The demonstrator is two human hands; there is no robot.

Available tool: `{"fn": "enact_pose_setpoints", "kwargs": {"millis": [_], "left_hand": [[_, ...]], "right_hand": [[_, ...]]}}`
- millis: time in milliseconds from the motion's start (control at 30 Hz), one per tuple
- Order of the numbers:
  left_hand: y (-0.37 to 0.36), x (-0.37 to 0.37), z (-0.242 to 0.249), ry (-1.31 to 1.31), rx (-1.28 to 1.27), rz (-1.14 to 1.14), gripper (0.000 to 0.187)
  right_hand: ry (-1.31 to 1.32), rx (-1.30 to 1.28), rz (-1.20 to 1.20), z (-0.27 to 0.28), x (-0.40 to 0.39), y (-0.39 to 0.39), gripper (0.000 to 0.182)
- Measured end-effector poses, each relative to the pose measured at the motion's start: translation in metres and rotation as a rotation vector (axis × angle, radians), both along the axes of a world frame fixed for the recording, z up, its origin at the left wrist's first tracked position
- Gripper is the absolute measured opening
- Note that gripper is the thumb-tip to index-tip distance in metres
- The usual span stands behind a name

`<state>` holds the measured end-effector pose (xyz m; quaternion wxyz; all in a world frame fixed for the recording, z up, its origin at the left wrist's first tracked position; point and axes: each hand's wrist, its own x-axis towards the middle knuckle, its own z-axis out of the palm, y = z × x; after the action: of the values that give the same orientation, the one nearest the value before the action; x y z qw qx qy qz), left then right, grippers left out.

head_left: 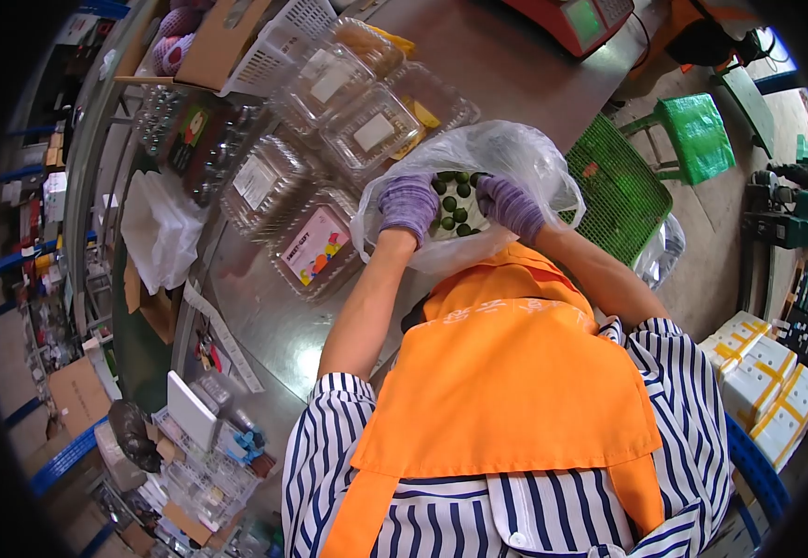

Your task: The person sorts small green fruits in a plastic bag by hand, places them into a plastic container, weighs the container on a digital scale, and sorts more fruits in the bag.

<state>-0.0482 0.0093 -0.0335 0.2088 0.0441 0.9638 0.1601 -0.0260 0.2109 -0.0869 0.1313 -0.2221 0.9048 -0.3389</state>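
A clear plastic bag (pixel 478 144) lies open in front of my body, with several small round green fruits (pixel 455 206) in it. My left hand (pixel 408 206), in a purple knitted glove, is at the left of the fruits, its fingers curled in on the bag's plastic. On the other side, my right hand (pixel 513 206), gloved alike, is closed on the plastic with its fingertips beside the fruits. Folds of the bag surround both hands, and some fingertips are hidden.
Clear plastic clamshell boxes (pixel 371 130) stand stacked left of the bag on the metal table (pixel 283 325). A green mesh basket (pixel 618 191) is at the right, near a green stool (pixel 695 139). A red scale (pixel 576 19) stands at the far edge. Plastic bags (pixel 162 228) lie leftward.
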Motion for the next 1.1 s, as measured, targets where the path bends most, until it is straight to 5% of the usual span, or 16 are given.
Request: {"fn": "enact_pose_setpoints", "kwargs": {"millis": [367,467,567,700,900,1000,1100], "left_hand": [[-0.002,0.004,-0.022,0.011,-0.014,-0.064,0.032],[-0.012,0.008,-0.028,0.046,0.053,-0.056,0.034],[-0.02,0.014,-0.006,-0.054,0.488,0.11,0.039],[-0.02,0.026,0.015,-0.393,1.165,0.444,0.034],[-0.03,0.034,0.024,-0.713,1.416,0.678,0.025],[-0.032,0.033,0.028,-0.836,1.597,0.634,0.024],[-0.016,0.038,0.044,-0.513,1.386,0.511,0.024]], "right_hand": [[-0.028,0.09,0.057,-0.018,-0.013,-0.023,0.023],[-0.402,-0.191,-0.097,0.048,-0.01,-0.011,0.035],[-0.668,-0.73,-0.119,0.052,-0.004,0.009,0.04],[-0.739,-0.871,-0.092,0.084,0.0,0.015,0.042],[-1.076,-1.161,-0.266,0.07,0.001,0.019,0.04],[-1.015,-1.129,-0.296,0.073,0.002,0.013,0.039],[-1.009,-0.886,-0.295,0.088,-0.002,0.01,0.037]]}}
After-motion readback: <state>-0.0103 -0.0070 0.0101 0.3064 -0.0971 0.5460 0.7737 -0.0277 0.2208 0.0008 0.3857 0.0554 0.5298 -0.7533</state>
